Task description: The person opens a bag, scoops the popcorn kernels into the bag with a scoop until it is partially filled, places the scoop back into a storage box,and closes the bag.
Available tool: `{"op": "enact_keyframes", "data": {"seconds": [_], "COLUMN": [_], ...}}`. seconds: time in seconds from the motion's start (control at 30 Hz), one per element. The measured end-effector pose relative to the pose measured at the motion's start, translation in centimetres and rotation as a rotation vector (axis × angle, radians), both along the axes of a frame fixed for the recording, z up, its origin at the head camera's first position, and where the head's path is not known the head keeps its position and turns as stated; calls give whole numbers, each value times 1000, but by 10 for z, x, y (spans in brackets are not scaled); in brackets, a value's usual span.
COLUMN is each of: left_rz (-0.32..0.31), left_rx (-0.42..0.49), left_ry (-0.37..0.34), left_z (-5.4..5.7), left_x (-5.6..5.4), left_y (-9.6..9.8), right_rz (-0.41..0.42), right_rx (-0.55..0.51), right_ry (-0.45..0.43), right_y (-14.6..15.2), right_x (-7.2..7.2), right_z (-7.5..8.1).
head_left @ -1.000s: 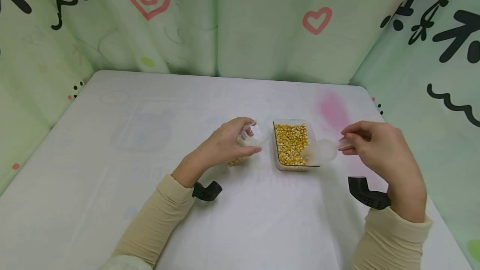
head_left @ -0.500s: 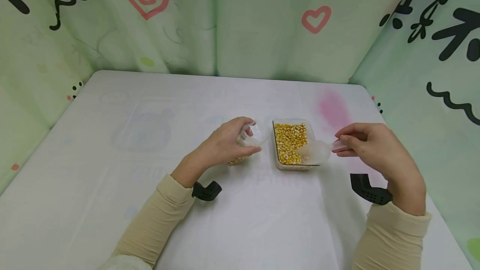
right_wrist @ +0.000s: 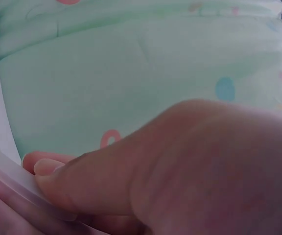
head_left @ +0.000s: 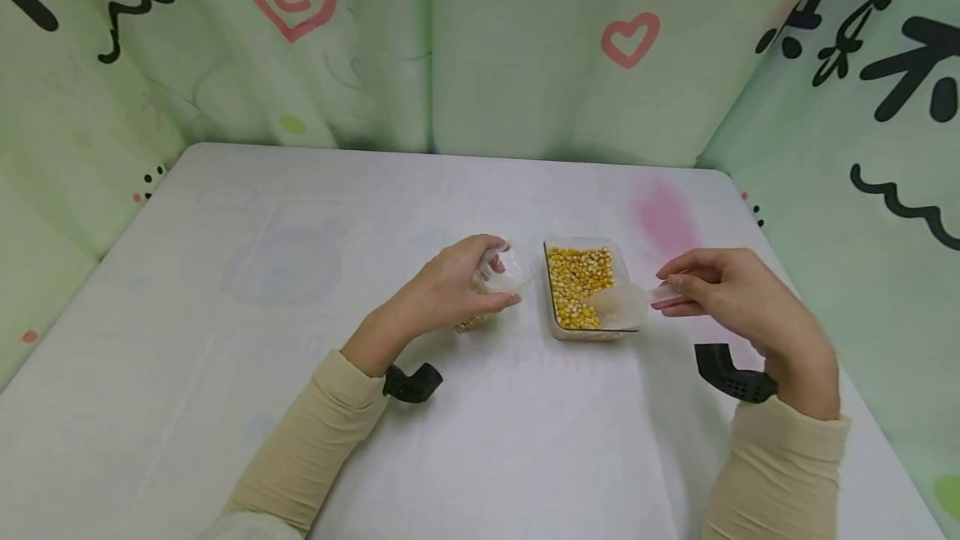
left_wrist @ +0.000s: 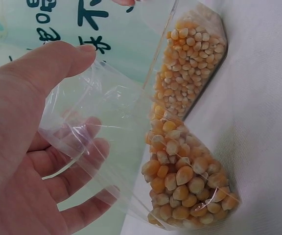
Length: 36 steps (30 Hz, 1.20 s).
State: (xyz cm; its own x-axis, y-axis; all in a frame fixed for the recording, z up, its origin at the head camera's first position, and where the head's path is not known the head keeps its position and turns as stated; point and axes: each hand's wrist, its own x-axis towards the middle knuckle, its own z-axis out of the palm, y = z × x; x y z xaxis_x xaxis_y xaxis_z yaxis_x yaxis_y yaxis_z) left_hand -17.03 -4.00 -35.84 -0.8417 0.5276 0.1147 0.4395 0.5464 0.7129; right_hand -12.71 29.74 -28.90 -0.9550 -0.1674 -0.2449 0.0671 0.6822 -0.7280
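My left hand (head_left: 450,286) holds a clear plastic bag (left_wrist: 109,105) by its mouth, thumb on one side and fingers spread along the other. Corn kernels (left_wrist: 190,191) fill the bag's lower end, which rests on the table. Just right of the bag stands a clear rectangular container (head_left: 592,336) of yellow corn kernels (head_left: 576,277). A translucent scoop (head_left: 626,304) lies over the container's right side, its front end among the kernels. Its handle (right_wrist: 21,178) is pinched between the thumb and fingers of my right hand (head_left: 727,290).
A white cloth (head_left: 480,440) with a faint pink patch covers the table. Green printed curtains (head_left: 495,48) hang along its back and sides. Black wrist mounts (head_left: 416,383) sit on both wrists.
My right hand has shifted a little to the left, bringing the scoop farther into the kernels. My left hand and the bag have stayed in place.
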Motion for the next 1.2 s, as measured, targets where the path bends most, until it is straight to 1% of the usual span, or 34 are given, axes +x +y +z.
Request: {"op": "enact_keyframes", "data": {"seconds": [0.1, 0.3, 0.5, 0.6, 0.83, 1.03, 1.2], "left_rz": [3, 10, 8, 4, 1, 1, 3], "left_rx": [-6, -10, -11, -9, -14, -22, -23], "left_ry": [0, -3, -1, 4, 12, 6, 15], "left_z": [0, 0, 0, 0, 0, 0, 0], "left_x": [0, 0, 0, 0, 0, 0, 0], "left_y": [0, 1, 1, 1, 0, 1, 1], "right_rz": [4, -17, 0, 0, -14, -29, -55], "right_rx": [-26, -79, -210, -246, -258, -310, -316], "right_ry": [-10, -28, 6, 14, -1, 9, 20], "right_y": [1, 5, 13, 14, 16, 16, 15], "right_x": [-4, -11, -19, -23, -26, -27, -30], "right_z": [-5, -16, -35, -40, -47, -51, -53]}}
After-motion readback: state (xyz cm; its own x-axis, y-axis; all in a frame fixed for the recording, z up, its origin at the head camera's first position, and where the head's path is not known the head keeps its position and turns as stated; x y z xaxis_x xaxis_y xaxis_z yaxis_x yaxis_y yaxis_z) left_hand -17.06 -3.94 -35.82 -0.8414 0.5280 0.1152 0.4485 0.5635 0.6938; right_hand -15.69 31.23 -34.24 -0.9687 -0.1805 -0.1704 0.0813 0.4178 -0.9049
